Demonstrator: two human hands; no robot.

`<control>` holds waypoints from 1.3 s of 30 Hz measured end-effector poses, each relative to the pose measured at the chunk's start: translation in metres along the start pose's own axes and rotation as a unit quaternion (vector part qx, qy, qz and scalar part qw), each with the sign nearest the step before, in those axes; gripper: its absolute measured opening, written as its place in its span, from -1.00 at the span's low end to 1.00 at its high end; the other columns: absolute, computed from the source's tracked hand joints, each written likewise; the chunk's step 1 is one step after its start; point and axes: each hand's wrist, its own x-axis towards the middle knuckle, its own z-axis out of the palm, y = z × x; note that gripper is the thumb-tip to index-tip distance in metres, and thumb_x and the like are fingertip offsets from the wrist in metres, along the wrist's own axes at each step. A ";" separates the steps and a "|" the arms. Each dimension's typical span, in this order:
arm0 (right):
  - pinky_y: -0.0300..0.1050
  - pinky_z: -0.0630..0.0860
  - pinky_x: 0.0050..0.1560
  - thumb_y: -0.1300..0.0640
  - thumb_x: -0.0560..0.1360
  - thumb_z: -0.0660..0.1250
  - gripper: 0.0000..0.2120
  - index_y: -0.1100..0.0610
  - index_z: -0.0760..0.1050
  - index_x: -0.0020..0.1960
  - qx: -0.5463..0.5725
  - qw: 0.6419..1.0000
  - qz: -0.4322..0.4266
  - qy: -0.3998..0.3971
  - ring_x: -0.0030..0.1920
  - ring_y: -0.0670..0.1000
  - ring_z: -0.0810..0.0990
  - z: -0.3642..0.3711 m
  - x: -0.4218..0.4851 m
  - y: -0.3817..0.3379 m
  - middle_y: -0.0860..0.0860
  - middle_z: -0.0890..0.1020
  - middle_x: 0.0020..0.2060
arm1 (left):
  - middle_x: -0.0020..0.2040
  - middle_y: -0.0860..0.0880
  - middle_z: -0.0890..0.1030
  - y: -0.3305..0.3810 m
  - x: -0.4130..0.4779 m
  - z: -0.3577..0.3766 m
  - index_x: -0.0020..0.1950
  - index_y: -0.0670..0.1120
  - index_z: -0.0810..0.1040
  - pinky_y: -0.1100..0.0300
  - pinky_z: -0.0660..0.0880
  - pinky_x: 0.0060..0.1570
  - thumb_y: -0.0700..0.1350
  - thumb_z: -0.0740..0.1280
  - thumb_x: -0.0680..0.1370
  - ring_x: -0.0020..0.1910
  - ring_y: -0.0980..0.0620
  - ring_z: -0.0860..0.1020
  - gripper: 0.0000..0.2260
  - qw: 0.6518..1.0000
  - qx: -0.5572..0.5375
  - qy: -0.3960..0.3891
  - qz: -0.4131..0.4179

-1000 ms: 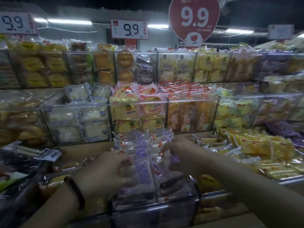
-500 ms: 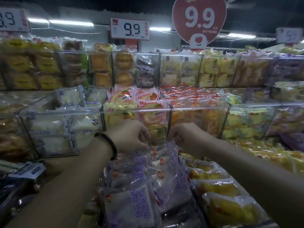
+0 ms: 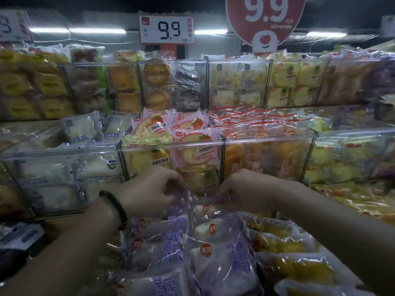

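Head view: the left hand (image 3: 149,190) and right hand (image 3: 248,189) have moved back along the row. Their fingers now pinch the rearmost purple-lettered bread packets (image 3: 178,218), just beside the clear bin (image 3: 171,147), likely tidying.

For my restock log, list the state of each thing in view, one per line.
left hand, pinches top edge of rear purple-print pack
right hand, pinches that same edge
other purple-print packs, sealed, leaning in a row
middle clear bin, open-topped, filled with roll cakes
price sign, upright, reads 9.9
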 end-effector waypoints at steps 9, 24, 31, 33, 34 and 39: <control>-0.05 0.66 -0.14 -0.12 0.63 0.32 -0.70 -0.04 0.49 -0.23 -0.095 0.992 0.082 0.011 -0.17 0.03 0.64 -0.018 0.011 -0.009 -0.05 0.61 -0.24 | -0.01 0.16 0.59 -0.008 -0.003 0.020 0.19 0.10 0.63 0.16 0.61 0.02 -0.08 0.58 0.41 -0.02 0.17 0.57 -0.63 0.998 0.049 0.019 -0.017; -0.05 0.51 -0.18 0.00 0.60 0.43 -0.77 -0.05 0.46 -0.19 0.017 0.999 -0.040 0.007 -0.23 -0.02 0.55 -0.003 0.021 -0.010 -0.09 0.57 -0.25 | -0.16 0.13 0.57 -0.014 -0.011 0.024 -0.15 0.08 0.51 0.14 0.57 -0.11 -0.12 0.48 0.48 -0.11 0.14 0.57 -0.83 0.993 0.112 0.039 -0.028; -0.04 0.59 -0.12 0.12 0.63 0.32 -0.76 -0.04 0.51 0.29 -0.064 0.997 0.027 0.038 -0.07 0.04 0.60 -0.002 0.032 -0.030 -0.06 0.58 0.00 | -0.03 0.08 0.54 -0.015 -0.014 0.020 0.28 0.07 0.56 0.22 0.50 -0.08 -0.04 0.44 0.54 -0.03 0.06 0.53 -0.69 0.991 0.118 -0.034 -0.055; 0.04 0.62 -0.08 0.11 0.61 0.32 -0.77 -0.01 0.49 0.27 -0.079 0.996 0.043 0.029 -0.05 0.08 0.59 0.001 0.032 -0.032 -0.04 0.52 -0.03 | 0.04 0.08 0.55 -0.013 -0.014 0.020 0.34 0.09 0.52 0.16 0.56 -0.02 -0.07 0.43 0.54 0.02 0.05 0.54 -0.63 0.990 0.115 -0.047 -0.060; 0.06 0.63 -0.05 0.13 0.62 0.32 -0.77 -0.01 0.49 0.26 -0.079 0.995 0.048 0.027 -0.05 0.09 0.59 0.001 0.033 -0.032 -0.04 0.51 -0.03 | 0.11 0.07 0.59 -0.013 -0.013 0.021 0.35 0.15 0.50 0.12 0.60 0.04 -0.09 0.43 0.53 0.07 0.05 0.57 -0.60 0.991 0.108 -0.052 -0.060; 0.04 0.64 0.00 0.30 0.56 0.38 -0.62 0.04 0.50 0.33 -0.070 0.994 0.081 -0.012 -0.04 0.08 0.59 -0.003 0.038 -0.041 0.02 0.60 0.05 | 0.34 0.12 0.58 -0.008 -0.007 0.015 0.34 0.34 0.45 0.12 0.61 0.15 -0.29 0.36 0.54 0.24 0.09 0.58 -0.42 0.990 0.119 -0.076 -0.030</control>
